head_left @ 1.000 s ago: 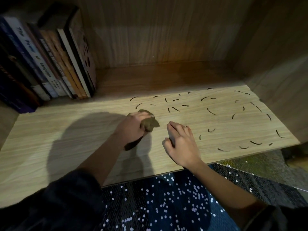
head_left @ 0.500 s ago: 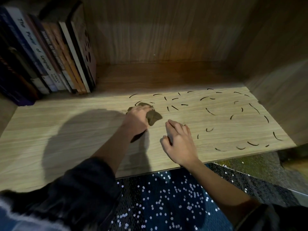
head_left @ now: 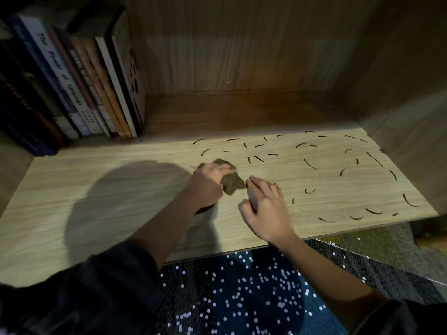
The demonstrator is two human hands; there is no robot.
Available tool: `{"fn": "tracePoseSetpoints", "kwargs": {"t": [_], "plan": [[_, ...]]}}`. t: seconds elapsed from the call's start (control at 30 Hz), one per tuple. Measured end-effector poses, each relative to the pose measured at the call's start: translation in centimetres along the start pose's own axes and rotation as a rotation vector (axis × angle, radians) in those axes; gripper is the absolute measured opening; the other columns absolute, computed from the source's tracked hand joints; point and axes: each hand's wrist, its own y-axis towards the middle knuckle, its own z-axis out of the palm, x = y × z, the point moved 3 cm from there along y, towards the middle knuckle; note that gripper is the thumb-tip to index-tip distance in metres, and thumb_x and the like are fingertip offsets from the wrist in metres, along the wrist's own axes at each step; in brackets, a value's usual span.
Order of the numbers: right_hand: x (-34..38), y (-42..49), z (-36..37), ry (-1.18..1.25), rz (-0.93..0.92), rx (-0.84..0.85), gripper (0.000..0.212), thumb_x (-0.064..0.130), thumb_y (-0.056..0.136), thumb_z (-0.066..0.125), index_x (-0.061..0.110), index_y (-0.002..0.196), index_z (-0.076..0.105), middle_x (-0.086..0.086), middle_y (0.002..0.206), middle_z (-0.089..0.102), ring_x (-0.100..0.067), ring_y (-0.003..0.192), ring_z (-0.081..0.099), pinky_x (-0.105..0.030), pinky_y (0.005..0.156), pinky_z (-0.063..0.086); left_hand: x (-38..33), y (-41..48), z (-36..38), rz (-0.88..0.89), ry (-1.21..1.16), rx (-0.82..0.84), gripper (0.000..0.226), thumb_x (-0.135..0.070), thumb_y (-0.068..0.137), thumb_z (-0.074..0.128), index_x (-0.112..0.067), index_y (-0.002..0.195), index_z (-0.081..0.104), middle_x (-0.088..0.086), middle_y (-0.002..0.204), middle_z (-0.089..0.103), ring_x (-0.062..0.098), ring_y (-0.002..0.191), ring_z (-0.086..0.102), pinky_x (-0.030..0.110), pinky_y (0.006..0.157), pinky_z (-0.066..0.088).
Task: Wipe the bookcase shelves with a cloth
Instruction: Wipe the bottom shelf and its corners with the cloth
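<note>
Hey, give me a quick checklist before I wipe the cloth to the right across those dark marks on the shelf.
1. Cloth in grip: ok. The left hand holds the cloth bunched against the shelf.
2. Path to the right: not ok. The right hand rests on the shelf just beside the cloth, in the way.
3. Marks to wipe: not ok. Many dark marks cover the shelf's right half.
4. Books: ok. They stand at the far left, away from the stroke.
5. Cloth clean enough: cannot tell.
</note>
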Motion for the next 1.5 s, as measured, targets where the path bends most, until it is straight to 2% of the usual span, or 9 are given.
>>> {"fn": "tracePoseSetpoints", "kwargs": {"t": [0.13, 0.33, 0.53, 0.63, 0.8, 0.97, 1.13, 1.4, 1.5], "plan": [[0.1, -0.1, 0.3, -0.001, 0.008, 0.025, 0.068, 0.043, 0.081, 0.024, 0.007, 0.136, 0.044, -0.006, 0.142, 0.041, -0.017, 0.126, 0.026, -0.043, 0.112, 0.022, 2.1, -3.5, -1.0, 0.05, -0.009, 0.021, 0.056, 0.001, 0.086, 0.045, -0.024, 0.136, 0.047, -0.004, 0.145, 0.041, 0.017, 0.135, 0.033, 0.028, 0.112, 0.017], [2.2, 1.6, -0.4, -0.114, -0.032, 0.074, 0.047, 0.035, 0.086, 0.029, 0.013, 0.117, 0.058, -0.003, 0.122, 0.054, -0.019, 0.109, 0.043, -0.033, 0.103, 0.024, 6.3, -3.4, -2.9, -0.214, 0.04, -0.034, 0.056, -0.002, 0.087, 0.046, -0.022, 0.139, 0.041, 0.0, 0.148, 0.036, 0.024, 0.13, 0.039, 0.04, 0.109, 0.033], [3.1, 3.1, 1.9, -0.082, -0.155, 0.171, 0.066, 0.045, 0.085, 0.014, 0.017, 0.142, 0.032, 0.0, 0.148, 0.028, -0.016, 0.136, 0.019, -0.035, 0.115, 0.011, 6.1, 0.9, -2.8, -0.272, 0.053, 0.054, 0.065, -0.003, 0.089, 0.044, -0.024, 0.147, 0.026, -0.004, 0.156, 0.016, 0.019, 0.142, 0.016, 0.028, 0.116, 0.013], [2.9, 3.3, 1.8, -0.036, -0.129, 0.142, 0.058, 0.042, 0.088, 0.027, 0.02, 0.142, 0.033, 0.004, 0.148, 0.028, -0.013, 0.136, 0.018, -0.034, 0.115, 0.011, 5.1, 2.9, -2.8, -0.183, 0.108, 0.052, 0.062, -0.008, 0.091, 0.044, -0.024, 0.147, 0.025, -0.004, 0.156, 0.018, 0.018, 0.142, 0.017, 0.029, 0.116, 0.013], [2.9, 3.3, 2.0, -0.011, -0.135, 0.128, 0.063, 0.046, 0.085, 0.022, 0.02, 0.14, 0.037, 0.005, 0.147, 0.031, -0.012, 0.134, 0.02, -0.033, 0.114, 0.013, 5.4, 1.6, -3.3, -0.02, 0.025, 0.079, 0.058, -0.001, 0.088, 0.044, -0.025, 0.141, 0.039, -0.003, 0.151, 0.031, 0.016, 0.138, 0.028, 0.031, 0.115, 0.017], [3.0, 3.4, 2.1, -0.011, -0.133, 0.118, 0.061, 0.044, 0.086, 0.025, 0.02, 0.14, 0.038, 0.005, 0.147, 0.033, -0.013, 0.134, 0.021, -0.034, 0.114, 0.016, 7.2, -0.2, -4.4, -0.072, 0.046, 0.07, 0.057, -0.002, 0.089, 0.047, -0.028, 0.14, 0.04, 0.0, 0.145, 0.04, 0.019, 0.127, 0.041, 0.027, 0.102, 0.032], [2.8, 3.3, 2.0, 0.019, -0.126, 0.099, 0.055, 0.041, 0.089, 0.031, 0.018, 0.138, 0.042, 0.003, 0.143, 0.038, -0.011, 0.131, 0.022, -0.032, 0.112, 0.018, 3.9, 4.3, -2.7, -0.064, 0.066, 0.109, 0.061, -0.002, 0.088, 0.044, -0.023, 0.144, 0.033, -0.003, 0.154, 0.023, 0.019, 0.14, 0.023, 0.028, 0.116, 0.015], [1.0, 2.1, 0.0, 0.187, 0.018, -0.025, 0.039, 0.023, 0.087, 0.047, 0.011, 0.122, 0.06, 0.0, 0.132, 0.052, -0.017, 0.121, 0.043, -0.031, 0.103, 0.033, 6.3, 3.5, -3.7, -0.217, -0.013, 0.056, 0.064, 0.004, 0.087, 0.044, -0.027, 0.142, 0.036, -0.004, 0.153, 0.026, 0.019, 0.14, 0.025, 0.032, 0.116, 0.02], [0.2, 1.8, 0.3, 0.138, 0.027, -0.035, 0.048, 0.033, 0.085, 0.035, 0.011, 0.12, 0.06, -0.001, 0.128, 0.054, -0.019, 0.117, 0.045, -0.031, 0.099, 0.033, 3.1, 2.8, -2.0, -0.106, -0.003, 0.062, 0.064, 0.002, 0.086, 0.041, -0.029, 0.142, 0.037, -0.007, 0.152, 0.027, 0.019, 0.141, 0.022, 0.032, 0.115, 0.021]]}}
